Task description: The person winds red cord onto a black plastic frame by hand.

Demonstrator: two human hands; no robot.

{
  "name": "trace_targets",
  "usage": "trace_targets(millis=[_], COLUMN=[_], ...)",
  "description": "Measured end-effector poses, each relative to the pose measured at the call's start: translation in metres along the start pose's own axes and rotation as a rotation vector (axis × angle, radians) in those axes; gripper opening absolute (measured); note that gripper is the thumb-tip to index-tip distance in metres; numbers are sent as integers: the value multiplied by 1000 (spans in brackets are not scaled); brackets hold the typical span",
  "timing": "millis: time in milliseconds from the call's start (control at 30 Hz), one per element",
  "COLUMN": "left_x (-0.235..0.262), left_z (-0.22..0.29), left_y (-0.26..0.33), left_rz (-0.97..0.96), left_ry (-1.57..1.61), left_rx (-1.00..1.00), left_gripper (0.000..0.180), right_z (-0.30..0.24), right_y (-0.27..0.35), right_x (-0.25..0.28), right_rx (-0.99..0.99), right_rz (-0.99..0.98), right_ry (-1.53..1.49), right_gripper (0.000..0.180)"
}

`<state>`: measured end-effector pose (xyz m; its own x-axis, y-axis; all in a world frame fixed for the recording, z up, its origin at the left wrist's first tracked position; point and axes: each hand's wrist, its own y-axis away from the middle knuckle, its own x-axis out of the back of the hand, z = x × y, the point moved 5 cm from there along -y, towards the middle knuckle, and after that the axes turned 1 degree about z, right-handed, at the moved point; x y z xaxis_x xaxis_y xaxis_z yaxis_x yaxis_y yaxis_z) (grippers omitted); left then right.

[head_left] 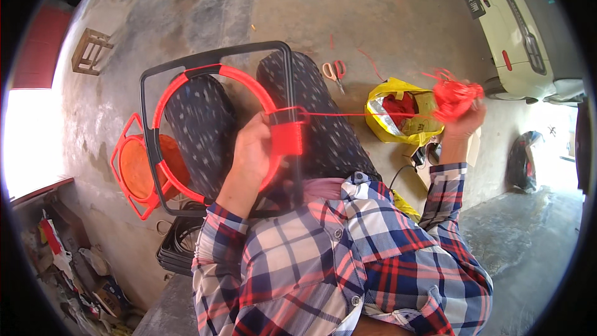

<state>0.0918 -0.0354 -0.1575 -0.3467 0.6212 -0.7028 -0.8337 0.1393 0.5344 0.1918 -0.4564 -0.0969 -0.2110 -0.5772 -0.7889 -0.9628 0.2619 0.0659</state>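
A black rectangular frame (pixel 214 51) with a round ring (pixel 245 79) inside it rests across my lap. Much of the ring is wrapped in red, with black gaps between. My left hand (pixel 252 143) is closed on the ring's right side, beside a red woven band (pixel 286 139) that joins the ring to the frame's side bar. Out to the right, my right hand (pixel 464 122) grips a loose bundle of red cord (pixel 456 96). From the band a single red strand (pixel 354 114) stretches tight across to that bundle. The fingertips of my left hand are partly hidden.
Beyond my right knee stands a yellow bag (pixel 380 126) holding red material, with scissors (pixel 336 75) on the floor nearby. At left lies an orange-red round piece with a frame (pixel 138 165), near stacked black frames (pixel 177 246). A wooden stool (pixel 91 51) and a parked vehicle (pixel 510 25) stand farther off.
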Motion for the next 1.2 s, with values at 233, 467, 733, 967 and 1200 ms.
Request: trace_targets(millis=[233, 467, 733, 967, 1200], left_x=[-31, -12, -4, -4, -12], left_z=[4, -3, -3, 0, 9], left_y=[9, 12, 8, 7, 5], left_rz=[-31, 13, 119, -51, -52], left_ry=[-15, -299, -354, -199, 4], left_rx=[-84, -163, -137, -141, -116], left_gripper=[40, 26, 24, 33, 41], right_z=[85, 188, 176, 3, -18], right_y=[24, 99, 88, -57, -15], right_x=[-17, -117, -125, 23, 22], right_rx=[-337, -701, -695, -88, -106], right_rz=[-109, -693, -515, 131, 11], right_ry=[315, 915, 702, 854, 461], right_gripper=[33, 21, 17, 24, 36])
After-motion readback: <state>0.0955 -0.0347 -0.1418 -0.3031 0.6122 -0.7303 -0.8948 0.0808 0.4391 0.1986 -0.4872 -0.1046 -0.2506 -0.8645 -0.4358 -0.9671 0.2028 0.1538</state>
